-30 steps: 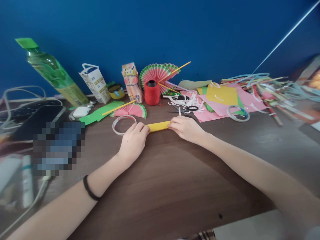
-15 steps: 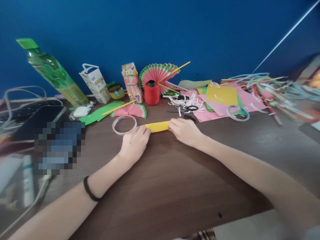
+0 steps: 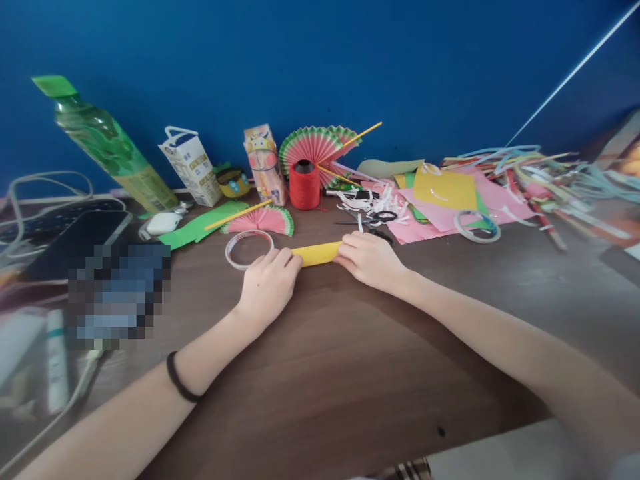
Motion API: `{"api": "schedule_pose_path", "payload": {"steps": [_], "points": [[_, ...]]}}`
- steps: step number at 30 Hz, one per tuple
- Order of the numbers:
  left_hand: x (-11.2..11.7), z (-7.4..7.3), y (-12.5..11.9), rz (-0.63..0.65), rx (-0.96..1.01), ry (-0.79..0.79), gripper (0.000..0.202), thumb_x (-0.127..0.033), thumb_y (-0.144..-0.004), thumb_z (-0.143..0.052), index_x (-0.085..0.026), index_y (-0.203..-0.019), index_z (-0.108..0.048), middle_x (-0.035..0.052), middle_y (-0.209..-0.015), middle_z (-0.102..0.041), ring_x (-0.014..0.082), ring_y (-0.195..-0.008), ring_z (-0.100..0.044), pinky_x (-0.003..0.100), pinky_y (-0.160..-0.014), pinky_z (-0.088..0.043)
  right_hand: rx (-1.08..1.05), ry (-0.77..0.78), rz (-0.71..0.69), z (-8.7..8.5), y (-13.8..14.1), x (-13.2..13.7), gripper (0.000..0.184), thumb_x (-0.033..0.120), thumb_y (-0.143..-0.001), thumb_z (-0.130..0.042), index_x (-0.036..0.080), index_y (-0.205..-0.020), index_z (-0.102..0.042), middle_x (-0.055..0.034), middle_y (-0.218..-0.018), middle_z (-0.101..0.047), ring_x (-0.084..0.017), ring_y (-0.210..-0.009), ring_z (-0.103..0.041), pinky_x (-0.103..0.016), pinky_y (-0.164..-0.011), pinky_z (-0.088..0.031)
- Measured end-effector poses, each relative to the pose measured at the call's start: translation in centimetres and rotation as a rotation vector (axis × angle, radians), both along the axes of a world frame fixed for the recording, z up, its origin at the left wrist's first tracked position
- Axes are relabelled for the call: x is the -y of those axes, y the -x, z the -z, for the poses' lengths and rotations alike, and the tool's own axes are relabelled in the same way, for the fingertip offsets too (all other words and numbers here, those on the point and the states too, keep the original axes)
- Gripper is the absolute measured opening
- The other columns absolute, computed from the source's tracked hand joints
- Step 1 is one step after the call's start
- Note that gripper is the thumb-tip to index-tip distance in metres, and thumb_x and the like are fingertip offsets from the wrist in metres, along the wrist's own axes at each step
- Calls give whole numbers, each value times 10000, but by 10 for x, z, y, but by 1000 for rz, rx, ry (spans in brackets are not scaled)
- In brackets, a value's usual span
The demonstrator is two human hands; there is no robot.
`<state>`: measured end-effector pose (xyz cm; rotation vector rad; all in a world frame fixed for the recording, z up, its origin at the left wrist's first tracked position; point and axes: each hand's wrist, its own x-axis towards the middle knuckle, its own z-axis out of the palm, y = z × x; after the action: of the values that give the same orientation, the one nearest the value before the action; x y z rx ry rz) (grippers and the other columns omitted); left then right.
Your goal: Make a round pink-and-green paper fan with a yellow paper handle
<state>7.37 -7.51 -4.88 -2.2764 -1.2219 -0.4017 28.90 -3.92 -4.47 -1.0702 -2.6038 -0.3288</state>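
Observation:
A narrow yellow paper strip (image 3: 317,254) stretches between my two hands, low over the dark brown table (image 3: 320,373). My left hand (image 3: 269,283) is closed on its left end, and a dark band circles that wrist. At the strip's right end, my right hand (image 3: 373,260) pinches it with fingers together. The fingertips and both ends of the paper are hidden. Just behind my left hand lies a roll of tape (image 3: 231,257). Black-handled scissors (image 3: 383,235) lie right behind my right hand.
Along the blue wall stand a green bottle (image 3: 107,143), a carton (image 3: 193,167), a red thread spool (image 3: 305,190) and a pleated paper fan (image 3: 305,143). Coloured paper sheets (image 3: 445,190), another tape roll (image 3: 463,230) and paper strips (image 3: 525,163) lie right. Phones and cables are left.
My right hand has shifted very slightly, and the yellow strip's right end with it. Both hands keep their hold; the other things lie as before.

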Motion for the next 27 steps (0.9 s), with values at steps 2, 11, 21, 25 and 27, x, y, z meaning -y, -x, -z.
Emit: {"api": "schedule_pose_path", "payload": {"steps": [2, 11, 21, 25, 27], "points": [[-1, 0, 0, -11, 5, 18, 158, -156, -856, -474, -168, -744, -585, 47, -746, -611, 195, -696, -557, 319, -584, -399, -45, 30, 3, 2, 0, -2, 253, 272, -910, -453, 152, -730, -585, -65, -729, -576, -180, -711, -474, -295, -654, -326], [-5, 2, -1, -45, 56, 102, 159, -172, -871, -443, -144, -792, -578, 58, -738, -605, 208, -696, -541, 329, -626, -420, -226, 328, 31, 6, 2, -8, 158, 220, -863, -535, 172, -719, -492, -51, -761, -548, -179, -758, -480, -287, -712, -359], [-4, 1, 0, 5, 82, 101, 197, -125, -859, -430, -168, -788, -608, 76, -852, -606, 204, -757, -529, 321, -643, -419, -270, 278, 52, 6, 1, -6, 115, 218, -857, -528, 172, -752, -518, -50, -816, -541, -185, -798, -473, -302, -727, -341], [-5, 1, 2, 8, 118, 146, 220, -173, -890, -414, -164, -792, -611, 64, -794, -606, 198, -740, -520, 314, -657, -426, -245, 268, 53, 7, 0, -8, 117, 205, -856, -531, 168, -746, -538, -40, -776, -547, -176, -772, -473, -294, -714, -335], [-6, 2, 2, -3, 146, 162, 219, -195, -900, -410, -164, -814, -610, 61, -791, -610, 201, -750, -522, 313, -660, -427, -249, 271, 35, 8, -2, -10, 130, 225, -852, -545, 168, -735, -538, -37, -756, -549, -170, -753, -474, -290, -710, -339]]}}
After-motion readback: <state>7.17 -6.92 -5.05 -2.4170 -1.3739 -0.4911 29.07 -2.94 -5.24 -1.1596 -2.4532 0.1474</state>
